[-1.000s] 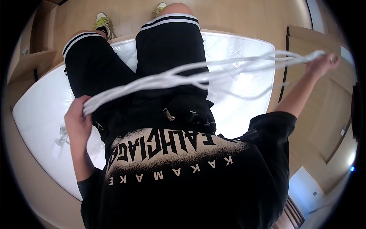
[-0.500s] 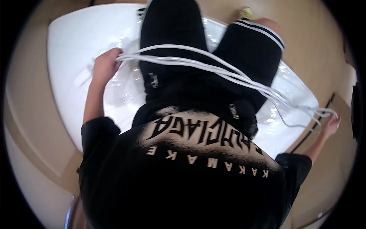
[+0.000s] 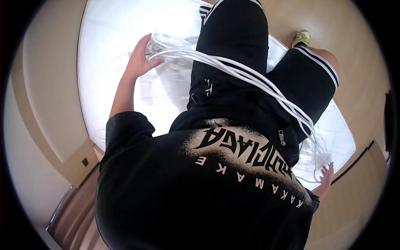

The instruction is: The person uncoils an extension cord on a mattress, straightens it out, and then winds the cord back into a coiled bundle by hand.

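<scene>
While the floor (image 3: 358,71) spreads out beyond its edge, the mattress (image 3: 104,29), wrapped in a shiny plastic, carries the person, who seems to be seated on it. From where I stand, this plastic looks slippery, so anything put down on it could slide. The shorts (image 3: 233,41) come next, with the knees apart; the gap between the thighs is a place where a loose strand could drop and catch.

Across both thighs lies the cord (image 3: 268,85), white, in several strands which run side by side but separate here and there. Because nothing appears to bind them, they could come apart or tangle, I believe, if one end is let go or pulled unevenly.

At one end is the left hand (image 3: 142,60), its grip spread, thumb well away from the fingers, the strands passing close to it without a firm hold. At the other end is the right hand (image 3: 327,174); its fingers also look spread, though whether they touch the strands I cannot tell. With two such loose grips, the loops could easily slip off.
</scene>
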Tool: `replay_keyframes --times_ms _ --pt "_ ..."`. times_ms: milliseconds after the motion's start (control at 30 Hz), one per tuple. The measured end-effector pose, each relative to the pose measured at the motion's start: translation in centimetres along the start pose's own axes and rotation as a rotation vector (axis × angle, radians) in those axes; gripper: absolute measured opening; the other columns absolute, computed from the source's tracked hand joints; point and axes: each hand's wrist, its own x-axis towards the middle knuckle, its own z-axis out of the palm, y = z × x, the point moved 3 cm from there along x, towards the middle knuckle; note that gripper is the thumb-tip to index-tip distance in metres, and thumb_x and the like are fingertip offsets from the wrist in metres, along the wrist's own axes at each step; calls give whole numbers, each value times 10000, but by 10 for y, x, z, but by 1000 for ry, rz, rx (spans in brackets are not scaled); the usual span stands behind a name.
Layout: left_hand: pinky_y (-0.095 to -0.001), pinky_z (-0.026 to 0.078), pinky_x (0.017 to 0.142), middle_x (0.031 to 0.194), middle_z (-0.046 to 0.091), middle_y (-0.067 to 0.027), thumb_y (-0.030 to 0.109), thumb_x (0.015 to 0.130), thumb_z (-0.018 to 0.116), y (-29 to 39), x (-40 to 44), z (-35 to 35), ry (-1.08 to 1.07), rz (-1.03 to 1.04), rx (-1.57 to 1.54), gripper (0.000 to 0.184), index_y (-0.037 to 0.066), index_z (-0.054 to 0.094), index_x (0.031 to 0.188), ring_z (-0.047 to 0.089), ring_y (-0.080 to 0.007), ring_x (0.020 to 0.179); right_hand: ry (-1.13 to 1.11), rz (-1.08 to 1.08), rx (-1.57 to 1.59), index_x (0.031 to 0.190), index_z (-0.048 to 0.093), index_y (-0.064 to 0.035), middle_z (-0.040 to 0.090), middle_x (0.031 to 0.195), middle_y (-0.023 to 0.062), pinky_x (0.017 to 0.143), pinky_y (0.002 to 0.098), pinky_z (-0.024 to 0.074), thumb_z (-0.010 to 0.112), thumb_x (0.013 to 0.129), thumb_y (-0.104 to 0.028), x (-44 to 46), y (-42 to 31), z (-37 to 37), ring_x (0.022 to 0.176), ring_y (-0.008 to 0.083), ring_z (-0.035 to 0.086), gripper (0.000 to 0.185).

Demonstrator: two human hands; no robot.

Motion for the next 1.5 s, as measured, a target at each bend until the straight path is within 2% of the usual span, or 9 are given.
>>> replay_keyframes --times_ms 133,267,567,700,833,1200,1333,1367,1500 --pt "-415 388 1064 1428 426 -175 301 647 833 -12 -6 -6 -174 -222 -193 954 50 354 1434 436 -333 1304 13 38 116 1424 329 -116 637 998 126 697 391 493 542 868 -608 -23 16 15 848 217 642 772" --pt "-396 426 1027 1406 462 -150 275 673 820 3 -5 -6 -235 -55 239 902 113 369 1437 473 -307 1276 153 -320 -308 1215 530 -51 569 628 80 360 246 369 549 916 -483 7 -32 8 440 145 529 526" --pt "-295 477 877 1033 674 -103 103 895 611 -68 -18 -17 156 -270 -299 246 21 640 1125 618 -166 976 -177 -1428 -303 1219 562 -23 634 1048 95 880 298 460 526 955 -121 -252 -253 193 996 162 591 284" --pt "-280 458 743 901 657 -82 358 978 495 -1 -4 -72 488 -522 -297 382 4 635 944 568 -136 795 -828 -1590 -489 1249 515 36 568 1154 175 967 366 428 680 792 -341 -368 -275 283 1095 283 569 615" --pt "-227 365 534 726 543 -17 399 926 585 79 11 -144 616 -225 -228 390 12 629 919 459 -78 616 -721 -1875 -642 1315 475 6 522 1248 208 988 388 396 755 701 -447 -440 -272 334 1135 389 516 813" --pt "-248 459 718 896 623 -51 276 895 640 60 130 -197 789 18 -137 292 2 616 994 580 -139 801 -1070 -1286 124 775 572 -28 607 658 70 754 316 513 465 989 -303 -446 -313 345 757 230 654 365" --pt "-256 462 731 916 626 -56 260 886 645 101 150 -156 688 112 -95 284 3 614 1004 585 -147 811 -975 -1427 405 1180 557 -8 622 1135 146 932 360 470 490 984 -323 -398 -333 263 1141 230 578 377" --pt "-258 463 735 920 627 -58 256 884 647 123 151 -143 655 173 -105 282 4 614 1007 587 -149 814 -986 -1352 433 1032 610 -42 603 912 89 884 368 449 580 905 -205 -399 -330 258 934 193 582 209" --pt "-266 467 748 940 630 -63 240 875 652 241 140 -92 460 481 -155 277 5 612 1017 592 -157 824 -1260 -1735 193 1469 259 -16 391 1449 167 1127 410 274 711 820 -247 -426 -317 307 1363 264 353 824"
